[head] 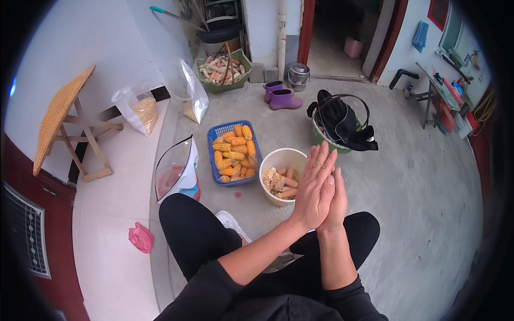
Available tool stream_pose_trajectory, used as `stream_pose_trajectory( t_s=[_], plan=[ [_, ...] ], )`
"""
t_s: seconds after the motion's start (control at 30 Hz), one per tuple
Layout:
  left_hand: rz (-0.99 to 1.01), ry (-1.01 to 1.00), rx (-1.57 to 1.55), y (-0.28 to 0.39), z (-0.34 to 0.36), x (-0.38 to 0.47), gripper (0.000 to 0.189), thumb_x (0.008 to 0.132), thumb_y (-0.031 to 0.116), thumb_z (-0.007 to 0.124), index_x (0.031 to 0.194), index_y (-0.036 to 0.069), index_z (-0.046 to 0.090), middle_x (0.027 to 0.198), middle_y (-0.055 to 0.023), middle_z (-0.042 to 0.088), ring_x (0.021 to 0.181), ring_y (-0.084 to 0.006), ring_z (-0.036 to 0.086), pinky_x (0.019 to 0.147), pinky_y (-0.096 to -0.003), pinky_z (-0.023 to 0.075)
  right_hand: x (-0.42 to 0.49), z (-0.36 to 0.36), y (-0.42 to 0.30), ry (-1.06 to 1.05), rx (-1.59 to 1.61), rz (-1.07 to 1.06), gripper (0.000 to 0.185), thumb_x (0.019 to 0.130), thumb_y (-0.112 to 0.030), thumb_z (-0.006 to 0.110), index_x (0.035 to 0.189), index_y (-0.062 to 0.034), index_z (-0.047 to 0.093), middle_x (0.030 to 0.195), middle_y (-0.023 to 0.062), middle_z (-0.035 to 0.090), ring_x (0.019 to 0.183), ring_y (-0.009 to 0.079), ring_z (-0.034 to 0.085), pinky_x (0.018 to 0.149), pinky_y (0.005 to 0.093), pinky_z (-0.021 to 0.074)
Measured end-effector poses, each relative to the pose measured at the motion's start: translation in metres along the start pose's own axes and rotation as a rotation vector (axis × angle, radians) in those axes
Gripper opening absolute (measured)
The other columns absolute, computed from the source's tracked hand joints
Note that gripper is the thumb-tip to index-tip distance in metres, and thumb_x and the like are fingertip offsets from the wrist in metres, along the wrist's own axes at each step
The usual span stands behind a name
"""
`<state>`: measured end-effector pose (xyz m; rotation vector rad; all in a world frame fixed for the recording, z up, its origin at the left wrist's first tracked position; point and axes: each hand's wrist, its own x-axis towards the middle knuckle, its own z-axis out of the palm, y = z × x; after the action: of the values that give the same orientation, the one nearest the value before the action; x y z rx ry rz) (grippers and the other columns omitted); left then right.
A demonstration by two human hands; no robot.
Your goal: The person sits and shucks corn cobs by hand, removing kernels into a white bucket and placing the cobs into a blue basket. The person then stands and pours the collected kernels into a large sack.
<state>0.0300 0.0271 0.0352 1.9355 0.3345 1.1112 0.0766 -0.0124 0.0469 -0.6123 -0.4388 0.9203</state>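
My left hand (313,188) and my right hand (339,196) are pressed palm to palm, fingers straight and pointing away from me. No object shows between them, though the palms are hidden. Just beyond and left of the hands stands a cream plastic bucket (267,157), its right rim partly covered by my left hand. Stripped corn cobs (286,183) lie inside it. To its left, a blue plastic basket (211,158) is filled with several yellow ears of corn (237,150).
A mesh-topped bag (188,170) stands by my left knee. Beyond are clear bags of kernels (145,112), a green basket of cobs (227,86), purple boots (286,99) and a basket with black clothing (341,120). A pink cloth (141,237) lies on the tiled ledge.
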Motion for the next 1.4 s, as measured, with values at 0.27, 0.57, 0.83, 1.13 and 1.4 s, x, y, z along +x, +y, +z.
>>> stream_pose_trajectory(
  t_s=[0.27,0.57,0.83,1.13,1.4],
  plan=[
    [-0.068,-0.069,0.098,-0.026,-0.01,0.005,0.06,0.098,0.038,0.025,0.141,-0.004,0.026,0.148,-0.0208,0.023,0.139,-0.0356,0.018,0.113,-0.0435,0.01,0.0,-0.012,0.034,0.024,0.015,-0.033,0.054,0.098,-0.026,0.028,0.145,-0.0001,0.019,0.15,0.0116,0.023,0.138,0.0222,0.023,0.112,0.0326,0.0171],
    [-0.549,0.44,-1.148,-0.041,-0.026,-0.003,0.055,0.098,0.039,0.03,0.133,-0.002,0.039,0.14,-0.0137,0.038,0.132,-0.0253,0.033,0.111,-0.0384,0.023,0.021,-0.006,0.041,0.272,0.414,0.106,0.05,0.096,-0.025,0.035,0.134,0.0059,0.035,0.138,0.021,0.04,0.128,0.033,0.04,0.11,0.0397,0.0307],
    [-0.838,0.462,-1.635,-0.046,-0.02,-0.011,0.041,0.099,0.028,0.034,0.132,0.005,0.043,0.135,-0.0079,0.043,0.127,-0.0209,0.039,0.107,-0.0356,0.0319,0.025,-0.004,0.044,0.146,-0.312,-0.295,0.056,0.096,-0.042,0.031,0.119,0.0064,0.048,0.121,0.0219,0.054,0.114,0.0312,0.051,0.103,0.0415,0.0341],
    [-0.782,0.481,-1.81,-0.054,-0.021,-0.017,0.04,0.1,0.027,0.033,0.129,0.003,0.047,0.137,-0.0108,0.044,0.129,-0.0232,0.04,0.11,-0.0386,0.0308,0.022,-0.006,0.048,0.139,-0.459,-0.445,0.059,0.095,-0.042,0.032,0.126,0.0063,0.044,0.135,0.0202,0.042,0.126,0.0307,0.041,0.108,0.0422,0.0258],
    [-0.615,0.496,-1.605,-0.047,-0.029,-0.013,0.041,0.098,0.026,0.035,0.122,-0.004,0.051,0.131,-0.0183,0.048,0.122,-0.0285,0.044,0.106,-0.0405,0.0331,0.005,-0.014,0.053,0.302,0.137,0.091,0.054,0.095,-0.033,0.036,0.134,0.0037,0.038,0.139,0.0154,0.039,0.131,0.0253,0.034,0.11,0.0374,0.0238]
  ],
)
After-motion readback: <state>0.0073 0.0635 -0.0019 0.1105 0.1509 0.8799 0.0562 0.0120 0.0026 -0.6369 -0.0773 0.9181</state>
